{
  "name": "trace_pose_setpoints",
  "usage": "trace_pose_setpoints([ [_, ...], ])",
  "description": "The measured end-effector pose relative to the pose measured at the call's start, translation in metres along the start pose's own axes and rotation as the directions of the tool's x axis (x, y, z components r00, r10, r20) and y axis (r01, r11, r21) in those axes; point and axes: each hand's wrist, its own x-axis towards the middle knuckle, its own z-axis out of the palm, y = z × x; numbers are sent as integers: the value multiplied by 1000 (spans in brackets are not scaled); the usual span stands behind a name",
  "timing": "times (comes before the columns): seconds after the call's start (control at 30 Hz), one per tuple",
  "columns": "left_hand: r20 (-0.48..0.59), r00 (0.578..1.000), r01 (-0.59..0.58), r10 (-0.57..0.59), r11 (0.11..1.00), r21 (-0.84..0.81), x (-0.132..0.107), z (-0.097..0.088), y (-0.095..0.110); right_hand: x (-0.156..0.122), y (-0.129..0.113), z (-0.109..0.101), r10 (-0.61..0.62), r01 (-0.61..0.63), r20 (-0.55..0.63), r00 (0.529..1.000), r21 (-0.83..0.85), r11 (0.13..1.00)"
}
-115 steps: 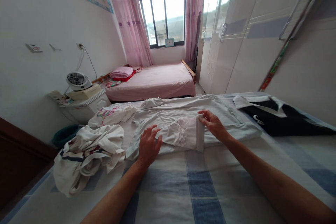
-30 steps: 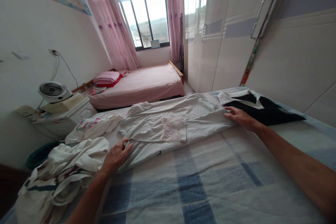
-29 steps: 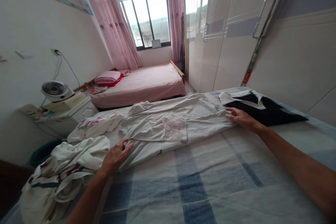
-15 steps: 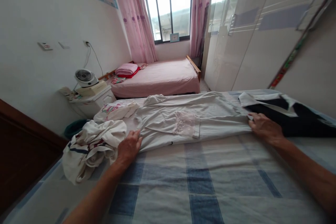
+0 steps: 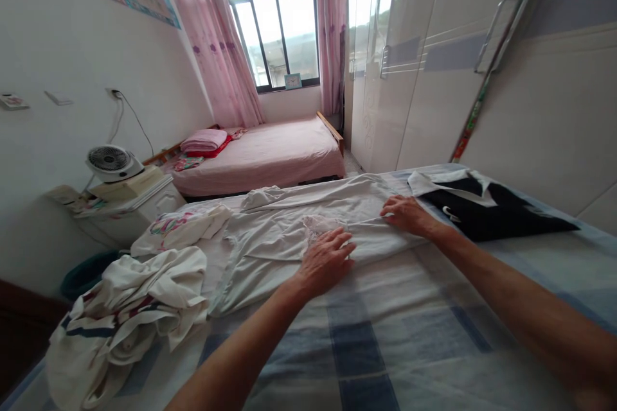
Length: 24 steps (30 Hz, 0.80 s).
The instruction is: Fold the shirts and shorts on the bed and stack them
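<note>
A pale grey garment [image 5: 270, 250] lies spread across the bed, with wrinkles and a folded layer on top. On it is a pinkish lace patch [image 5: 315, 225], partly covered by my left hand [image 5: 325, 263]. That hand is open, its fingers apart over the cloth. My right hand [image 5: 409, 215] rests further right on the garment's upper fold, fingers spread and bent with their tips at the cloth. To the right lies a folded black shirt [image 5: 506, 212] with a white collar.
A crumpled white garment with dark stripes [image 5: 139, 308] and a white printed garment [image 5: 178, 228] lie at the left. The blue-checked bedsheet [image 5: 361, 347] is under everything. Beyond stand a cabinet with a fan [image 5: 113, 162], a pink bed [image 5: 270, 157] and a wardrobe [image 5: 409, 96].
My left hand has left the garment's left edge and moved right to the lace patch. My right hand has let go of the right end and moved inward. The view has turned right.
</note>
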Motion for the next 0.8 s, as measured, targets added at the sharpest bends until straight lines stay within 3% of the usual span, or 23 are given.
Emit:
trace_pose_setpoints([
  [0.13,71,997,6,-6,1000,6,24,28,5,-4,-5,-4,-150,148,-22,988,-72,986],
  [0.33,121,992,35,-29,998,-54,20,47,7,-8,-8,-6,-212,201,-57,976,-154,968],
  [0.43,146,988,51,-39,996,-77,17,48,8,-3,-4,2,-135,120,-70,988,-187,975],
  [0.6,201,978,76,-53,991,-108,21,40,9,5,1,16,157,-160,-50,986,-73,984],
  [0.7,203,976,103,-77,987,-120,32,34,8,-1,8,20,226,-226,-66,972,7,974],
  [0.8,133,986,114,-103,991,-75,42,38,5,-16,21,20,264,-267,-87,961,-17,964],
])
